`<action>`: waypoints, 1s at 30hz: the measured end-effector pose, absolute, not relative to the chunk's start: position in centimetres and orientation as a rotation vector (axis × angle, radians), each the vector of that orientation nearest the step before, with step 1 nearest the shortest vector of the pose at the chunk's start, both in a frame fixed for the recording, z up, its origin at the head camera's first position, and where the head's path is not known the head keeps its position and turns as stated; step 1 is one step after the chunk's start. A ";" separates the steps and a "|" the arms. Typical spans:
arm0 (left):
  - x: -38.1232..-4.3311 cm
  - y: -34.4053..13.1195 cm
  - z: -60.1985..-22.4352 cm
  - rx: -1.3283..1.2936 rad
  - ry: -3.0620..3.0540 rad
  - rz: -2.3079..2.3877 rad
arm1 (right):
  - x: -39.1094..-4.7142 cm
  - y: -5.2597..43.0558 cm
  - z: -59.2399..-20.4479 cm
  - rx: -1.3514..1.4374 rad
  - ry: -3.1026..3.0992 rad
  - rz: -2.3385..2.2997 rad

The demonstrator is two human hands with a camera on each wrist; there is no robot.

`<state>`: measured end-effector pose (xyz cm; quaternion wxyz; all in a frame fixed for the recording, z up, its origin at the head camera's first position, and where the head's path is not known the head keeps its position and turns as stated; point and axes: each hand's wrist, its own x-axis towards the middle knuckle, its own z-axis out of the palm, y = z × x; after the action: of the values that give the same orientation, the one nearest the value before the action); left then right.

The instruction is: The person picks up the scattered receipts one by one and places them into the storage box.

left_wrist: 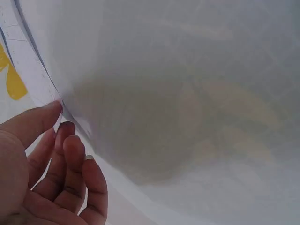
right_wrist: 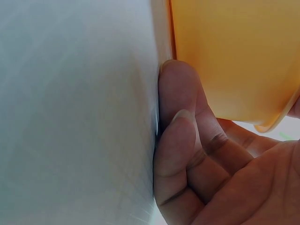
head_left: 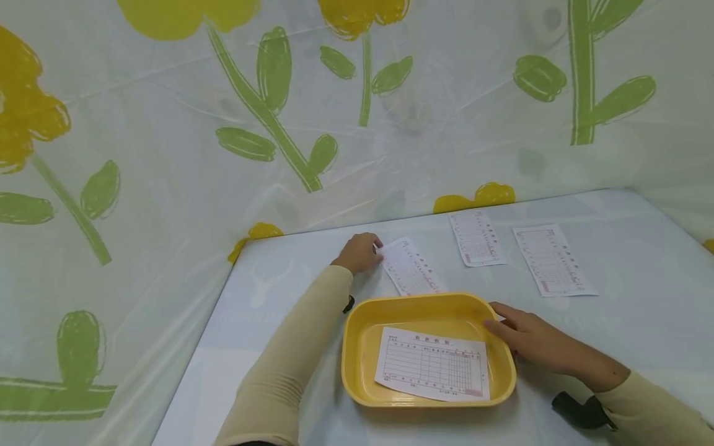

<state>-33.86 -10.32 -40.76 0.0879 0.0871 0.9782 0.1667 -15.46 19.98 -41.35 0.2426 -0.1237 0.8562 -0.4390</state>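
A yellow plastic tray (head_left: 357, 371) stands on the table with one printed form slip (head_left: 429, 365) lying in it. My right hand (head_left: 532, 341) grips the tray's right rim, thumb over the edge and fingers against the outer wall (right_wrist: 234, 61). Behind the tray, my left hand (head_left: 359, 253) pinches the left corner of another form slip (head_left: 409, 266). In the left wrist view that slip (left_wrist: 28, 56) is held between thumb and fingertips, its edge raised. The slip's near end is hidden behind the tray's far rim.
Two more form slips, one (head_left: 478, 238) at the back and one (head_left: 554, 260) farther right, lie on the white table (head_left: 630, 260). A white curtain (head_left: 167, 124) with printed flowers hangs behind the table's far edge. A black band (head_left: 582, 412) sits at my right wrist.
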 end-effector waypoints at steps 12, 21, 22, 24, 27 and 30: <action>-33.1 -10.6 -39.5 0.292 2.948 0.745 | -15.5 20.2 -41.5 -0.281 2.344 -1.183; -30.6 -11.5 -37.5 0.315 2.855 1.036 | -15.6 20.1 -41.6 -0.307 2.365 -1.170; -30.3 -11.7 -37.4 0.314 2.853 1.057 | -15.7 20.1 -41.6 -0.307 2.364 -1.171; -29.8 -12.0 -37.2 0.314 2.852 1.098 | -15.7 20.1 -41.7 -0.313 2.366 -1.168; -29.0 -12.2 -37.0 0.325 2.850 1.162 | -15.6 20.2 -41.6 -0.318 2.364 -1.173; -28.0 -12.7 -36.7 0.347 2.850 1.212 | -15.6 20.0 -41.5 -0.332 2.360 -1.175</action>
<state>-28.01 -12.67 -36.70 0.0126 0.1113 0.9144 0.3890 -15.55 20.04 -41.51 0.2397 -0.1213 0.8622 -0.4294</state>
